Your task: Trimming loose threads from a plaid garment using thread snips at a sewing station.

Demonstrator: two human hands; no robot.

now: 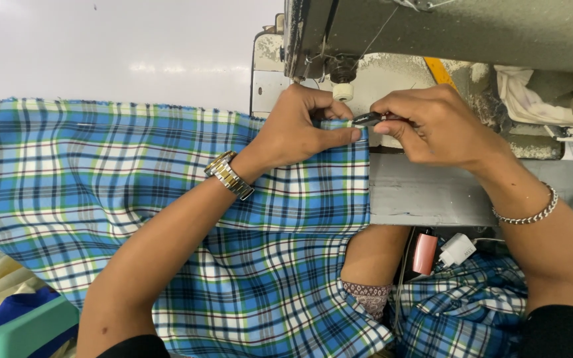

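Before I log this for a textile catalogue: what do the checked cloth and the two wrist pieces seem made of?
Cloth: thin woven fabric, likely cotton, matte; it folds softly. Watch on the left wrist: shiny metal links, silver and gold. Bracelet on the right wrist: silvery metal chain, glinting.

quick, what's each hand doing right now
Left hand: closed, pinching the edge of the plaid cloth by the sewing machine.
Right hand: closed, holding a small dark tool at the cloth's edge.

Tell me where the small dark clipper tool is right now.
In the head view, the small dark clipper sits top centre, pinched in the right hand, touching the plaid fabric edge beside the left hand.
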